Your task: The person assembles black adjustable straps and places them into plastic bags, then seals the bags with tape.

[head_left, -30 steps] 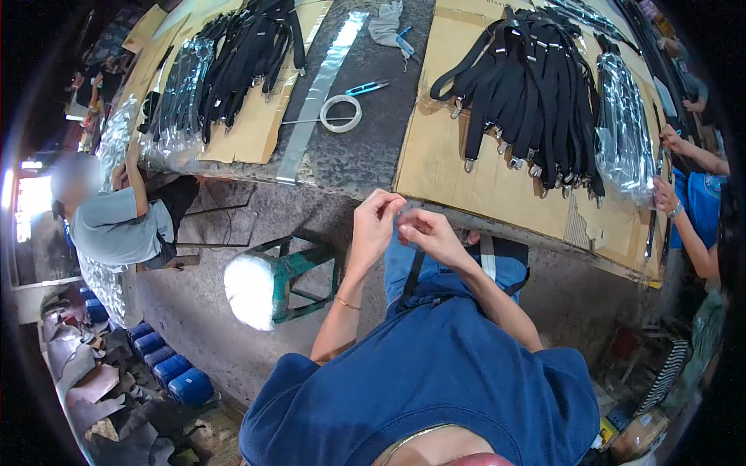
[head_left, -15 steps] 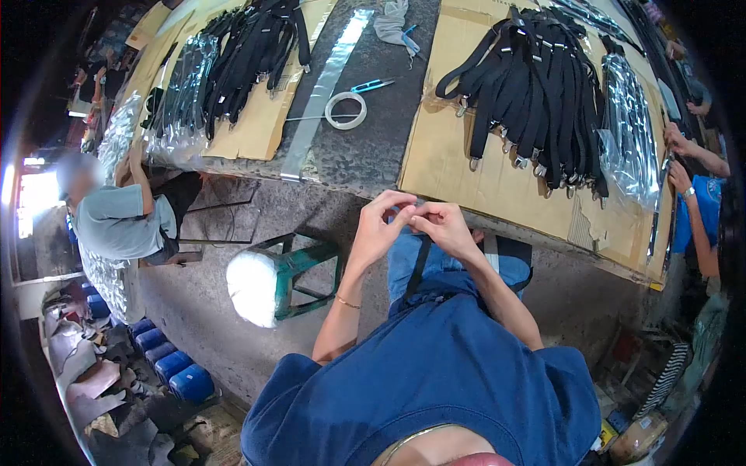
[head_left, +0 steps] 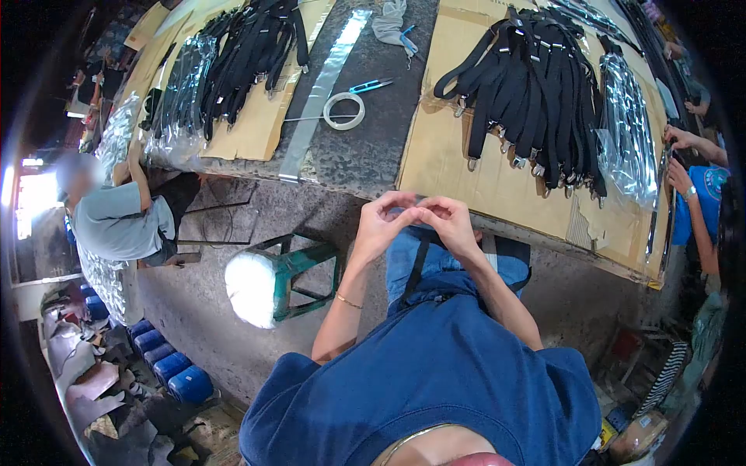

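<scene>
Head view: left hand [head_left: 379,225] and right hand [head_left: 452,225] together, grip unclear; black straps [head_left: 536,105] beyond, rightward.

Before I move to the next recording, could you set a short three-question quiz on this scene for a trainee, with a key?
1. Which is closest to the blue-handled tool?
A) the black straps
B) the pale ring-shaped roll
C) the blue cylinders on the floor

2. True or false: the left grip and the right grip are close together by the near edge of the table.

3. What colour is the frame of the stool?

Key: 1. B. 2. True. 3. Green.
</scene>
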`<state>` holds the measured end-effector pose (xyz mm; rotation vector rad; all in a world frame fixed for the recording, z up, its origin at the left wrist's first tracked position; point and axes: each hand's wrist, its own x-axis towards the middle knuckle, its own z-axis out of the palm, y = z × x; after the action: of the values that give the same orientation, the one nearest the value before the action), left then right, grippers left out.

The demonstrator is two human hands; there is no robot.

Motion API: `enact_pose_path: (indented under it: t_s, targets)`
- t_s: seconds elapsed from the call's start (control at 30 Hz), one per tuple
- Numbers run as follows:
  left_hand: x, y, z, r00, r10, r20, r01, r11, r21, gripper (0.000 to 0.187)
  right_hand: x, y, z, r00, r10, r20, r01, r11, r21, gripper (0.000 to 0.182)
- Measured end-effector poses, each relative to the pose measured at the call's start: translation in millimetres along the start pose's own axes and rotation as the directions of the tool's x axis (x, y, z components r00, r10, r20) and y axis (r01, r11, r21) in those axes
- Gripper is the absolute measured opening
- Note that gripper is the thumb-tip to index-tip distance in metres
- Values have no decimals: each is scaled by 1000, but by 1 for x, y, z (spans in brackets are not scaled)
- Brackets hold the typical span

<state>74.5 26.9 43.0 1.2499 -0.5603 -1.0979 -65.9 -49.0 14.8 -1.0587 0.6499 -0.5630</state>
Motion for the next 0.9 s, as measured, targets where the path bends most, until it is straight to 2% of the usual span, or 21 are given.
enact_pose_path:
  t_s: [0.1, 0.17, 0.23, 0.27, 0.3, 0.33, 0.37, 0.43, 0.47, 0.53, 0.57, 0.6, 0.63, 0.67, 0.7, 0.77, 0.83, 0.9]
  targets:
    - [4, -8, -3, 1000, -4, 26, 2, 999, 50, 12, 2, 4, -3, 1000, 5, 11, -5, 1000, -4, 14]
    - [3, -4, 2, 999, 39, -22, -37, 996, 85, 6, 5, 4, -8, 999, -48, 11, 49, 997, -53, 16]
    - [4, 0, 4, 999, 35, -33, -30, 992, 122, 6, 13, -6, -28, 988, -75, -133, 26, 941, -338, 22]
    - [4, 1, 5, 998, 31, -46, -23, 987, 158, 6, 19, -11, -38, 950, -114, -290, -42, 875, -483, 32]
    - [6, 0, 5, 998, 31, -47, -23, 987, 157, 6, 24, -25, -44, 909, -178, -377, -105, 776, -621, 36]
    - [8, -1, 6, 998, 21, -58, -9, 982, 191, 6, 29, -37, -50, 856, -257, -448, -186, 656, -732, 39]
    - [10, -2, 7, 998, 11, -65, 4, 974, 225, 6, 39, -34, -60, 854, -258, -452, -189, 655, -732, 39]
    - [16, -6, 11, 999, 13, -47, 0, 965, 264, 6, 63, -23, -80, 661, -641, -390, -251, 302, -920, 41]
    - [19, -8, 13, 999, 14, -38, -2, 953, 304, 7, 69, -22, -88, 657, -645, -391, -252, 300, -920, 41]
    - [26, -12, 17, 1000, 16, -23, -7, 934, 358, 8, 80, -24, -97, 788, -500, -359, -261, 256, -931, 42]
    - [30, -13, 18, 1000, 13, -13, -6, 912, 411, 9, 87, -24, -106, 788, -503, -355, -257, 256, -932, 42]
    - [34, -14, 20, 1000, 17, -15, -9, 912, 411, 9, 91, -34, -107, 862, -345, -370, -163, 504, -848, 40]
    - [38, -16, 22, 1000, 26, -11, -17, 886, 463, 11, 91, -39, -107, 926, -183, -331, -103, 720, -687, 37]
    - [42, -18, 24, 999, 32, -5, -25, 858, 514, 14, 84, -48, -112, 968, -25, -251, -102, 871, -480, 27]
    - [46, -19, 27, 1000, 31, -4, -24, 859, 512, 14, 76, -57, -105, 967, -24, -253, -104, 871, -481, 27]
    - [53, -22, 32, 999, 35, 13, -36, 860, 509, 16, 65, -69, -96, 977, -52, -207, 16, 985, -175, 16]
    - [56, -19, 38, 1000, 25, 12, -28, 839, 544, 15, 58, -78, -91, 975, -60, -215, 30, 990, -138, 19]
    - [59, -20, 43, 1000, 18, 7, -19, 816, 578, 15, 54, -81, -91, 987, -132, -89, 116, 979, -166, 24]
